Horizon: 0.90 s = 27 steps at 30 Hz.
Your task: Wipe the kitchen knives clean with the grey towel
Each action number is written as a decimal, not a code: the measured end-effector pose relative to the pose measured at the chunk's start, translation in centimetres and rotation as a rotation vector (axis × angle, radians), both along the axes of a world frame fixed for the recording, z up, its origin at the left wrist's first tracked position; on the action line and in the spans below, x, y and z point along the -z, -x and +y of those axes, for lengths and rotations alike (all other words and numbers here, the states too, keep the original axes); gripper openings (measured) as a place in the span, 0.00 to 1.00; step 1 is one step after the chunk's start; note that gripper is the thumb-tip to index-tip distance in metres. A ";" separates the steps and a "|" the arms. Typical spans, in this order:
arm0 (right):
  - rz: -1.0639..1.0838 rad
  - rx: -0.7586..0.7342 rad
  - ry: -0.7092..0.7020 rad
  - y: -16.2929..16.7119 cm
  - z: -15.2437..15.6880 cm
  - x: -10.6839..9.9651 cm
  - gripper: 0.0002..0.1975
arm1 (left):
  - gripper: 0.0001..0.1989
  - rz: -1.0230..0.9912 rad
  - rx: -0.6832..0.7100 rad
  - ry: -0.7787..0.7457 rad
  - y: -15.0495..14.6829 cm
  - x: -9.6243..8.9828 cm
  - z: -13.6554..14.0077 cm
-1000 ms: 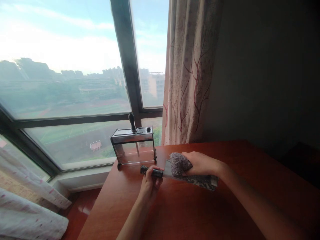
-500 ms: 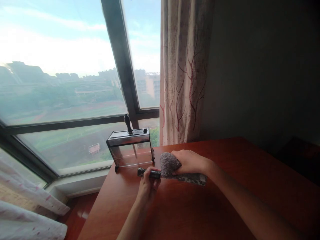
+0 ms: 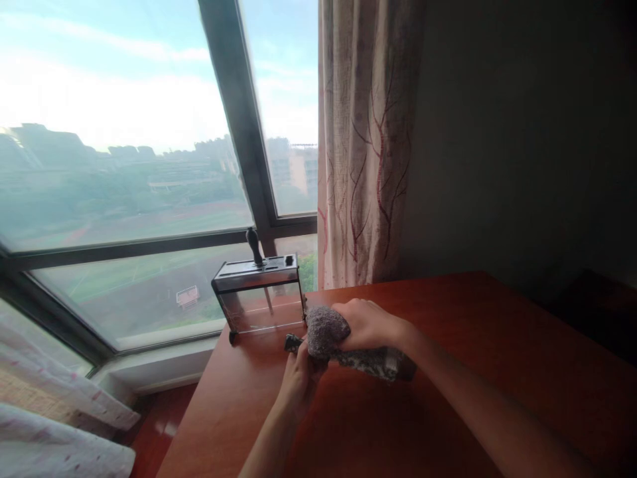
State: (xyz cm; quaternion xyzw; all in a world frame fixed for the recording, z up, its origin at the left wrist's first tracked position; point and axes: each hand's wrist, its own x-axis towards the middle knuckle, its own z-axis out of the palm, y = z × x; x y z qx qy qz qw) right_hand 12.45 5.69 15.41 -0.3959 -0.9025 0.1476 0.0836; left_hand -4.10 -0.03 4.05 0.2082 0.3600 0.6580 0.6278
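My left hand [image 3: 297, 377] is closed around the dark handle of a kitchen knife [image 3: 372, 364], whose broad, mottled blade points to the right above the table. A grey fuzzy cloth [image 3: 326, 330] is bunched in my right hand [image 3: 371, 323], its fingers wrapped around it. The cloth presses on the knife near the handle and covers part of the handle and my left fingers. Just behind the hands stands a clear-sided knife block [image 3: 256, 273] with a metal top, a black handle sticking up from it.
The reddish-brown wooden table [image 3: 448, 318] stretches out to the right. Behind it are a large window [image 3: 124, 186] and a patterned curtain [image 3: 368, 146]. Another light curtain [image 3: 64, 438] hangs at lower left, beside the table's left edge.
My right hand and the cloth have moved left along the knife, over the handle end. My left hand has shifted slightly right with the knife, and the blade tilts a little more downward.
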 end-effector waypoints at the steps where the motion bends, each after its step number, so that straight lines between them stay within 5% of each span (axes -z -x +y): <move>1: 0.037 0.002 0.017 -0.3 0.2 0.1 0.21 | 0.15 -0.003 0.009 -0.009 -0.1 -0.2 -0.1; 7: 0.373 0.028 0.137 -2.3 1.5 1.8 0.18 | 0.14 0.078 0.107 -0.076 0.5 -0.2 0.0; 11: 0.515 0.097 0.161 -3.2 1.7 2.1 0.21 | 0.13 0.077 0.038 -0.058 1.1 0.0 0.3; 17: 0.206 -0.002 0.147 -1.5 -0.1 1.5 0.26 | 0.14 0.103 0.052 -0.006 0.8 0.0 0.4; 27: -0.092 0.286 -0.150 2.6 -1.4 1.6 0.23 | 0.15 0.029 -0.034 -0.001 0.4 -0.5 0.0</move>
